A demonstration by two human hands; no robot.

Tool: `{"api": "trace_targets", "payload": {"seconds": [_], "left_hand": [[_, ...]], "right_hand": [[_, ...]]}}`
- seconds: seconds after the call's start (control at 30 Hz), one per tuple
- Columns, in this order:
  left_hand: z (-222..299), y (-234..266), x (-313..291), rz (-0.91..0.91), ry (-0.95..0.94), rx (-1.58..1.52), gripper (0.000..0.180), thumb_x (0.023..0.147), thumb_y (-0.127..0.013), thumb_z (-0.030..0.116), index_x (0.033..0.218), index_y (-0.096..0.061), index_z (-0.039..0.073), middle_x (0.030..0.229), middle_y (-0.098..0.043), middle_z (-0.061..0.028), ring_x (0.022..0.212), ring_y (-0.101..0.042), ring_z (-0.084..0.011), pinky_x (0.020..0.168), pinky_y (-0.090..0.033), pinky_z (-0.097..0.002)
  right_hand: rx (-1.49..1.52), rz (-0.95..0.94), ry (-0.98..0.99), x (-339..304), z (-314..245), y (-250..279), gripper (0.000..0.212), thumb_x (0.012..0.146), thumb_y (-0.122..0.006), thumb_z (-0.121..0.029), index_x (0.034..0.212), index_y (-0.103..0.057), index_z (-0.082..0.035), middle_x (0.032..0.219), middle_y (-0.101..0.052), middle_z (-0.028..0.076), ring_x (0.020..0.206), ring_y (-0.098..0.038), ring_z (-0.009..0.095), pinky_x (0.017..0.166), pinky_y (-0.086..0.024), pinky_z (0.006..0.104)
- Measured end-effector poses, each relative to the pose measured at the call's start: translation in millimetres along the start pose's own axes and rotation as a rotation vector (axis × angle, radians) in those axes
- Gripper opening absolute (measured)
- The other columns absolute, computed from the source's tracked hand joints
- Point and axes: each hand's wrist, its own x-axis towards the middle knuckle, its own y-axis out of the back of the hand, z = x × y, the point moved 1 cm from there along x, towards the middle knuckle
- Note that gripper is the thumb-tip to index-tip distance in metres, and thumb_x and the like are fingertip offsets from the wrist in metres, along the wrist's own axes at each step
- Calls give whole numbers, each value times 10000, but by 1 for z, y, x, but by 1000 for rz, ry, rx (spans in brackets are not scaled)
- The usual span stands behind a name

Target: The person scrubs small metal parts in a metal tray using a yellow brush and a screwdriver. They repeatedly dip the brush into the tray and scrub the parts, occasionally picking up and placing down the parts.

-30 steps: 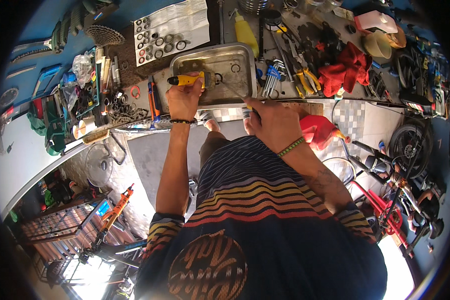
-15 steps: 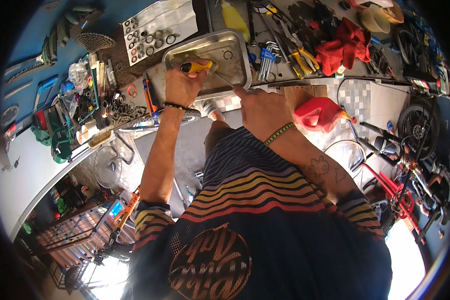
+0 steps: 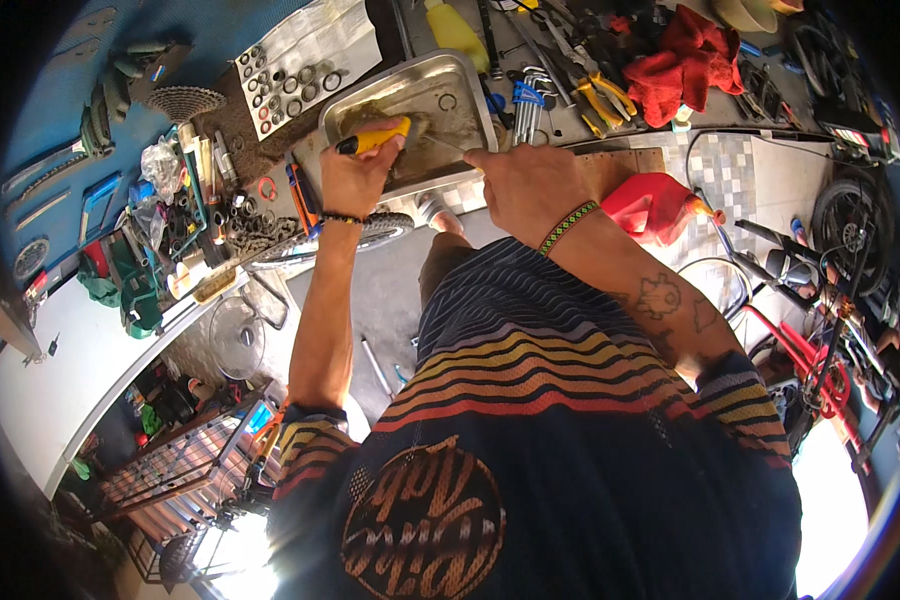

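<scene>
The yellow tool is lying across the near left part of the metal tray, held above it. The left hand is gripping it tightly, with the fingers wrapping around it. Its long side is running left to right, with the black end sticking out on the left and the yellow end tipping a bit away from the person. The fingers are hiding its underside.

The right hand is pinching a thin rod at the tray's near right corner. The rod is pointing left and a little away, so its far end is sitting closer to the left hand than to the right one. Nobody can tell here if that tip is touching the tray or the yellow tool.

A dark ring is resting in the tray, past the rod. Outside the tray, a white sheet is lying beyond the left side, blue-held keys are sitting to the right, and a red cloth is bunching up farther right.
</scene>
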Motion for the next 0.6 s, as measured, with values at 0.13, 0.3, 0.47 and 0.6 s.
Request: {"api": "trace_targets", "payload": {"seconds": [0.13, 0.3, 0.47, 0.6], "left_hand": [[20, -7, 10, -25, -93, 189, 184, 911, -821, 111, 1087, -830, 56, 994, -832, -107, 873, -792, -145, 794, -629, -314], [17, 6, 10, 68, -97, 394, 179, 922, -811, 125, 1081, -821, 46, 858, -811, -97, 732, -777, -149, 706, -617, -301], [14, -9, -17, 185, 296, -182, 182, 934, -796, 82, 1101, -803, 12, 790, -793, -89, 668, -733, -103, 640, -584, -272], [27, -6, -8, 64, 117, -154, 195, 960, -764, 46, 1143, -800, -12, 927, -810, -88, 755, -725, -80, 706, -599, -253]], "right_hand": [[4, -148, -107, 0, -5, 9, 319, 868, -805, -274, 1146, -773, -121, 956, -788, 157, 911, -792, 333, 783, -636, 459], [-47, -40, -54, 0, 0, 5, 356, 936, -672, -219, 1273, -780, -179, 795, -758, 156, 736, -758, 329, 670, -605, 471], [-44, -29, -56, 14, 1, 1, 363, 949, -657, -228, 1291, -770, -187, 822, -764, 158, 751, -768, 334, 677, -612, 472], [-4, -82, -76, 7, -4, -3, 362, 952, -656, -231, 1294, -771, -202, 810, -763, 154, 760, -774, 333, 677, -612, 480]]}}
